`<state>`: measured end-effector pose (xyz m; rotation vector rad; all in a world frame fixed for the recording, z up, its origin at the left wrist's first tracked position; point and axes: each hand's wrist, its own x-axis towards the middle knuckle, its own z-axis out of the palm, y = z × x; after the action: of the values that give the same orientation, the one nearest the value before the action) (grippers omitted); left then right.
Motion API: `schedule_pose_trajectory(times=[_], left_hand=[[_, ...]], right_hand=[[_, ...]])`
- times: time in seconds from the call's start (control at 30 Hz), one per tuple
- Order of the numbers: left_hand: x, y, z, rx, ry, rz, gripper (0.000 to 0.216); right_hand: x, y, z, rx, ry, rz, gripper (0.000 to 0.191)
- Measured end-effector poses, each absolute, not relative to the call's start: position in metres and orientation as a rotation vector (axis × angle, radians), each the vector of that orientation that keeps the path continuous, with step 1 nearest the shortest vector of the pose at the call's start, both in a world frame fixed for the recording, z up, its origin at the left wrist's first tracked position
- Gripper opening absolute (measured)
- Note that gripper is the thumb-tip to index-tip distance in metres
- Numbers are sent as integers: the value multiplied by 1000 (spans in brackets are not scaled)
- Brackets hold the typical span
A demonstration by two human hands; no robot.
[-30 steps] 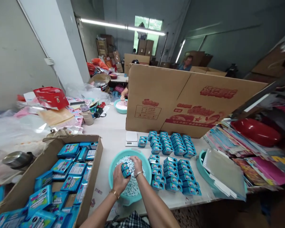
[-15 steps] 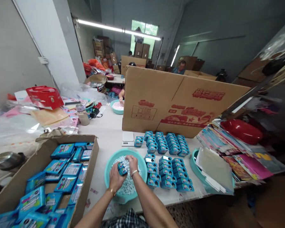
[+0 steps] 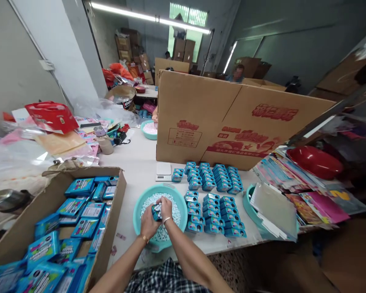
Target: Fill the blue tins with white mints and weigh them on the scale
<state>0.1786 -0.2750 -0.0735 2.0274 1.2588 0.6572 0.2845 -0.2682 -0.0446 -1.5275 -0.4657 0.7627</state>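
Observation:
In the middle of the head view a turquoise basin [image 3: 183,203] holds many small white pellets [image 3: 162,235]. Over it, my left hand [image 3: 149,224] is wrapped around a small blue box [image 3: 154,212], its open end tilted towards my right. My right hand [image 3: 166,209] is against that open end with its fingers curled, and pellets show between the fingers and the box. Its fingertips are partly hidden. To the right stand rows of similar blue boxes [image 3: 213,213] with dark round openings on top.
A cardboard carton [image 3: 122,191] of flat blue packs stands at left. Behind the basin are a small white scale [image 3: 164,171] and a large upright cardboard sheet [image 3: 183,110]. At right are another basin [image 3: 247,199] with papers and a red bowl [image 3: 314,162]. A co-worker's hand shows beyond the sheet.
My right hand has moved from the pellets beside the box to the box's opening, bringing pellets there. My left hand still holds the box. The view has tilted slightly downward.

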Motion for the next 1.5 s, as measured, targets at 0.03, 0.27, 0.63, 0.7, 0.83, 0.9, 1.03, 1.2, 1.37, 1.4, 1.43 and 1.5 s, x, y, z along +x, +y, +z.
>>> schedule_pose_trajectory(times=[0.03,0.27,0.63,0.7,0.83,0.9,1.03,1.2,1.37,1.4,1.43,1.5], left_hand=[[179,-274,-74,2023,1245,653,69],[166,-269,-88,1993,1412,531,67],[207,-233,-94,1963,1738,-303,49],[211,-224,-97,1908,1765,-279,51],[208,-225,-103,1904,1782,-146,61],[199,-236,-105,1931,1740,-10,69],[179,-267,-106,1997,1547,456,70],[181,-283,-91,1914,1428,829,68],[194,-271,-60,1948,1365,857,68],[195,-269,-56,1960,1373,828,68],[195,-267,-52,1972,1384,798,67],[194,-264,-48,1987,1411,750,66]], right_hand=[[285,-270,-47,-1516,-499,786,39],[332,-277,-93,-1626,-593,778,40],[325,-211,-179,-1666,-690,789,35],[326,-199,-183,-1604,-697,926,32],[330,-198,-177,-1479,-671,1169,34],[327,-209,-164,-1436,-632,1223,35],[318,-237,-118,-1407,-572,1174,29],[317,-256,-53,-1408,-605,964,24],[321,-252,-24,-1404,-585,855,24],[321,-251,-23,-1405,-576,839,24],[321,-249,-23,-1407,-565,825,25],[320,-247,-25,-1416,-535,802,27]])
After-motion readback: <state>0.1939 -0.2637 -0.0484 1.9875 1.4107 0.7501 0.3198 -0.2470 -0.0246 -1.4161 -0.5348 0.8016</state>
